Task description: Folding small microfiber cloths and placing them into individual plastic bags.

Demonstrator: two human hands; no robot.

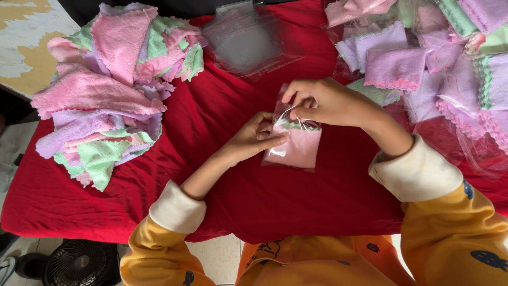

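Note:
A clear plastic bag (296, 151) with a folded pink cloth inside, a green edge showing at its top, lies on the red tablecloth (222, 180) in the middle. My left hand (254, 139) presses on the bag's left edge. My right hand (325, 100) pinches the bag's open top flap from above.
A heap of loose pink, green and lilac cloths (108, 90) lies at the left. A stack of empty clear bags (246, 42) sits at the back centre. Bagged cloths (439, 63) pile up at the right. A black fan (79, 263) stands on the floor below.

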